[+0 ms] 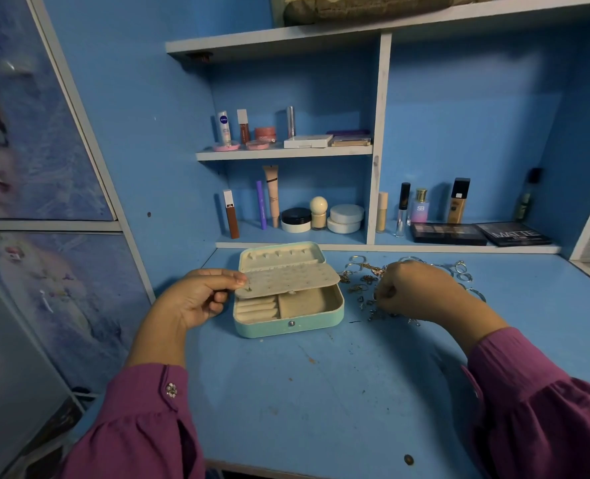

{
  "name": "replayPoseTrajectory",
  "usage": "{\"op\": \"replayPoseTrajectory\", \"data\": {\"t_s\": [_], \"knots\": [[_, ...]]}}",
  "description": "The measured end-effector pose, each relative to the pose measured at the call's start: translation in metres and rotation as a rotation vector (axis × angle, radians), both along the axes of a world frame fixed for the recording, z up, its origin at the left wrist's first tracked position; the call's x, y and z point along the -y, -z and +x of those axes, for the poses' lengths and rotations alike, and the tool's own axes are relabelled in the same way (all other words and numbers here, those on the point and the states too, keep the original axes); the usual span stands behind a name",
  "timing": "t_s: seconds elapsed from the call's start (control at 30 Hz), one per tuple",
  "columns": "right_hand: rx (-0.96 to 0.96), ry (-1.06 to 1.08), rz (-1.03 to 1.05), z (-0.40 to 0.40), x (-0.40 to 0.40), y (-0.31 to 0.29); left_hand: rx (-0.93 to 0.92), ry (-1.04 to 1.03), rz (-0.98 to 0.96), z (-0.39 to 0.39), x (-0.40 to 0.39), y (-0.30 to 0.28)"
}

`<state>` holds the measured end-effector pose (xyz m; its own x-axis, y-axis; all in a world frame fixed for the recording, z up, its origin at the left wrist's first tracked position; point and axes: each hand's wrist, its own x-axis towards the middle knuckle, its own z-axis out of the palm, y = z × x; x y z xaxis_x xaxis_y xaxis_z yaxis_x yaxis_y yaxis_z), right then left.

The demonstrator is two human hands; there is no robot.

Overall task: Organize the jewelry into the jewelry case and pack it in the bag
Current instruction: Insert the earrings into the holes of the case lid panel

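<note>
Fingers (239, 280) of the left hand (196, 297) pinch the left edge of the earring flap (286, 280), holding it half-raised over the jewelry case (288, 305). Right hand (416, 292) is curled over the jewelry pile (366, 281) just right of the case; can't tell whether its fingers have anything, knuckles block the view.

Case sits open on the bench (303, 392), lid tipped back toward the shelf. Ring rolls (257, 307) and the open compartment (305, 304) under the flap look empty. One small stud seems set in the flap near its left end, too small to be sure. No bag in view.

Risks:
- Flap is held only by a light pinch; if it slips it drops shut over the compartments mid-insert.
- Pile looks tangled. Pulling one piece could drag chains along, or knock small bits across the bench.
- Bangles (459, 267) at the pile's far right are round and loose, so a nudge could roll them.
</note>
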<state>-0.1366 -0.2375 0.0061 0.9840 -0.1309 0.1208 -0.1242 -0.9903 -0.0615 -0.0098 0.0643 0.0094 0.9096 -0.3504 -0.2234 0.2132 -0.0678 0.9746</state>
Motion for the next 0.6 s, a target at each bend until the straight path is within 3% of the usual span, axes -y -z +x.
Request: {"op": "replayPoseTrajectory", "data": {"t_s": [0.43, 0.6], "knots": [[0.029, 0.021, 0.045, 0.000, -0.008, -0.004, -0.001, 0.010, 0.005, -0.003, 0.000, -0.002], [0.297, 0.013, 0.373, 0.006, -0.023, -0.007, -0.005, 0.017, 0.004, -0.002, 0.000, -0.003]]}}
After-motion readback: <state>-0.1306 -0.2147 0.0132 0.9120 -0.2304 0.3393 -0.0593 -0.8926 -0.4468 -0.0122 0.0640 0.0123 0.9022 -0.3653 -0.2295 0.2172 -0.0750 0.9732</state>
